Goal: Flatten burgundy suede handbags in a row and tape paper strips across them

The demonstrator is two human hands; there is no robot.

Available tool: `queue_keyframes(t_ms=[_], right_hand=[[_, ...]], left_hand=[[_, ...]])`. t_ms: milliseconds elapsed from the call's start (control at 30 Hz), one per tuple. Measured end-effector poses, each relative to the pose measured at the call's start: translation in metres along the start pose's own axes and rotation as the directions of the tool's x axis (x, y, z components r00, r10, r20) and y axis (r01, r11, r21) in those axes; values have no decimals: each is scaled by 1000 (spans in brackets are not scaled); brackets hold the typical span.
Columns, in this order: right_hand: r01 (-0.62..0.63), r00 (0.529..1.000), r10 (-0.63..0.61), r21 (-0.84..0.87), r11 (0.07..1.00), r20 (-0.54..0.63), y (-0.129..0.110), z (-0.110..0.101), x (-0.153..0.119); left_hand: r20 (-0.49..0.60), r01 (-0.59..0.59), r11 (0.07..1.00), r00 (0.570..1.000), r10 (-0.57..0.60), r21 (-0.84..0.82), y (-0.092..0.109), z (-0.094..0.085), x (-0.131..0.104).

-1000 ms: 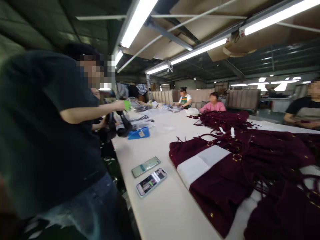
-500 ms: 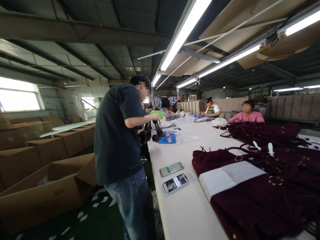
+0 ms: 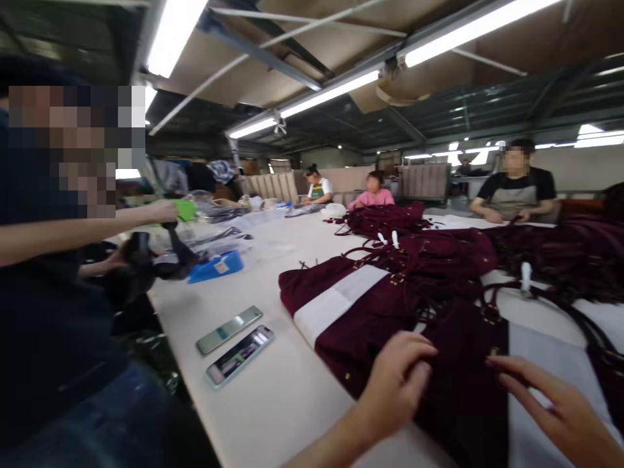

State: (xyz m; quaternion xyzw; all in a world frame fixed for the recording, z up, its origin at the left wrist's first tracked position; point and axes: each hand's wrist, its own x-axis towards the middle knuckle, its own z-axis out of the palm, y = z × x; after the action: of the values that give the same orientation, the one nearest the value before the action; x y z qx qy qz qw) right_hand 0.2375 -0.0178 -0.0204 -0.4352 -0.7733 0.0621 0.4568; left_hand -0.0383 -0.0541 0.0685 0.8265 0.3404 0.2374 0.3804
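Observation:
My left hand (image 3: 397, 374) is over the near edge of a dark maroon bag (image 3: 458, 364), palm inward, its fingers loosely bent with a gap to the thumb and nothing seen in it. To its right, my right hand (image 3: 550, 396) hovers above a white sheet (image 3: 531, 344) beside the bag, thumb and forefinger apart, fingertips near a small gold fitting. Another maroon bag with a white band (image 3: 338, 302) lies left of my hands. White clips (image 3: 525, 279) stand up among the straps.
Two phones (image 3: 229, 330) lie near the left edge of the white table (image 3: 195, 409). Close on the left, a person in dark clothes (image 3: 43, 325) handles black straps beside a blue object (image 3: 217, 266). Several people sit across the table, and more maroon bags are piled at the right.
The view has swung right and the near person and phones now sit further left. Both my hands have come into view over the maroon bags. A seated person in an apron now shows at the right.

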Motion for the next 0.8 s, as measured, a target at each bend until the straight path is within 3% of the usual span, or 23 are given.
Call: queue_keyframes(t_ms=[33,67,133,200,300,400,467,567,700,733,800], right_hand=[[6,998,-6,-5,1000,59,-3,0,1],[17,994,-16,-6,1000,110,-7,2,4],[28,987,-26,-13,1000,157,-19,8,10],[33,984,-28,-21,999,177,-34,13,14],[26,974,-21,-21,999,224,-53,19,11],[-8,987,22,-86,996,160,-66,34,2],[-27,995,41,-143,989,95,-71,50,-5],[-59,997,69,-201,978,44,-75,72,-12],[-58,997,67,-206,977,39,-79,92,-17],[-37,998,47,-200,979,42,-79,96,-19],[-1,999,10,-192,981,42,-78,103,-21]], left_hand=[[-336,43,999,941,-42,-4,-10,-12,4],[-481,66,998,874,-64,-13,-20,-23,8],[-554,108,991,821,-137,-84,-38,-34,16],[-430,187,966,868,-249,-181,-50,-34,24],[-187,318,879,897,-400,-356,-58,-23,37],[31,321,785,932,-361,-530,-58,-19,43],[115,312,732,945,-307,-606,-61,-20,45],[112,329,669,931,-346,-667,-75,-19,53],[-57,336,702,880,-472,-628,-96,-12,78],[-58,339,713,881,-469,-614,-98,-11,84],[11,311,743,925,-379,-593,-97,-10,97]])
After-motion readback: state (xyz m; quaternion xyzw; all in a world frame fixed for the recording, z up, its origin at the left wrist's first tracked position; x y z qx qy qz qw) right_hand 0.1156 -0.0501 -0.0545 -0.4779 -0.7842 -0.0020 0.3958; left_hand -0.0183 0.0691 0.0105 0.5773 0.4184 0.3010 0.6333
